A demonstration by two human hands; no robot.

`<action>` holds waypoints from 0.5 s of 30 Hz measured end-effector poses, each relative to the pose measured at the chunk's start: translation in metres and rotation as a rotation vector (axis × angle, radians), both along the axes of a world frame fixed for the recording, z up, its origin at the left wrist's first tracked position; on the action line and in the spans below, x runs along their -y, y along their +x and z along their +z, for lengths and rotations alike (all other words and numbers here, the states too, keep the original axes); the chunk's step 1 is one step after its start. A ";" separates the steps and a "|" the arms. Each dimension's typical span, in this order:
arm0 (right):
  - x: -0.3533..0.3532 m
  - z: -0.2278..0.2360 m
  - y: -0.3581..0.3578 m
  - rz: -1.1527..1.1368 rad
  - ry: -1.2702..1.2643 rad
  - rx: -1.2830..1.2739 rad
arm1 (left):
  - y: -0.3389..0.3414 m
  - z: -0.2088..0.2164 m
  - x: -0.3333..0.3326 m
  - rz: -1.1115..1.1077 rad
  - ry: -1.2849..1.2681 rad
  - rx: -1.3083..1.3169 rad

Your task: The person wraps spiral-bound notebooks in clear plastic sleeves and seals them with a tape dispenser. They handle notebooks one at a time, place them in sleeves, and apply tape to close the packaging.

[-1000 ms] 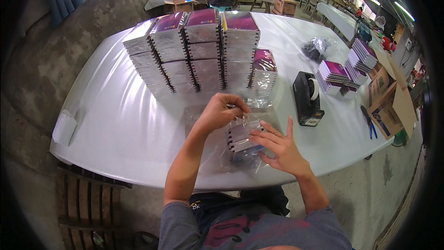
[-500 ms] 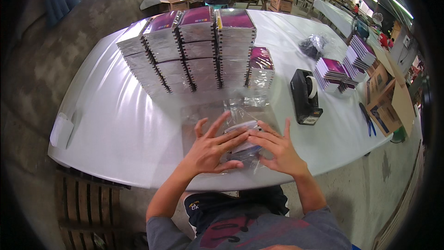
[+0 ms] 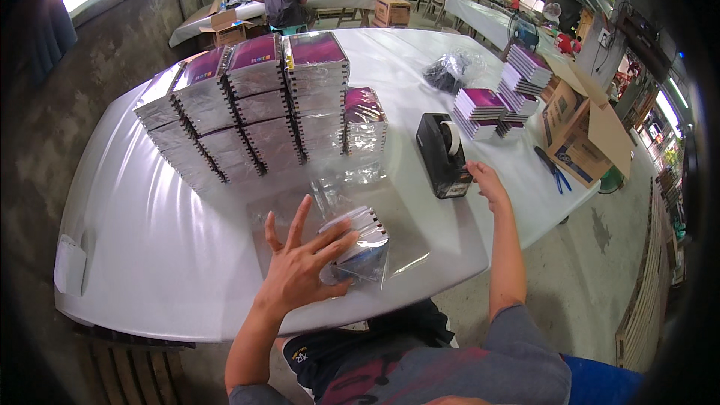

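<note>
Pinning the bagged spiral notebook (image 3: 358, 247) at the table's near edge under my splayed left hand (image 3: 300, 270), right hand (image 3: 486, 182) open at the tape dispenser (image 3: 442, 156), I'd grip its stiff edges, since the film looks slippery.

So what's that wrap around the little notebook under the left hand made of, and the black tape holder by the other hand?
The wrap looks like thin clear plastic film: it is glossy, creased, and the spiral notebook under the left hand shows through it. The tape dispenser near the right hand seems to be moulded black plastic with a dull sheen, though the picture cannot rule out a weighted core.
</note>
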State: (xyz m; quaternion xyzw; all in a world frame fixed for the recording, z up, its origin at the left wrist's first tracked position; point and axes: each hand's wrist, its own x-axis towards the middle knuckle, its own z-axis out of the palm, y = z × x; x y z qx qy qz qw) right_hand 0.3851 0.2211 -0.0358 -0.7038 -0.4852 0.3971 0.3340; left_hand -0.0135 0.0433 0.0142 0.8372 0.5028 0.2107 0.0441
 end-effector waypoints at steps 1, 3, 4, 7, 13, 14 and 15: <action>0.005 0.008 -0.015 -0.037 0.006 -0.073 | 0.000 0.000 0.002 0.014 -0.011 0.015; -0.003 0.003 -0.017 0.058 0.038 -0.157 | 0.000 0.001 0.002 0.023 -0.014 0.010; -0.004 0.002 -0.019 0.105 0.053 -0.198 | -0.001 0.001 0.003 0.028 -0.018 0.009; 0.005 0.000 -0.027 -0.033 0.089 -0.440 | -0.003 -0.002 0.003 0.014 -0.008 -0.010; 0.014 -0.017 -0.021 -0.110 0.259 -0.786 | -0.005 -0.004 0.003 0.010 -0.018 -0.019; 0.014 -0.026 -0.013 -0.073 0.290 -0.757 | -0.004 -0.004 0.002 0.006 -0.015 -0.015; 0.015 -0.041 -0.002 -0.036 0.321 -0.728 | -0.003 -0.004 0.002 0.001 -0.011 -0.010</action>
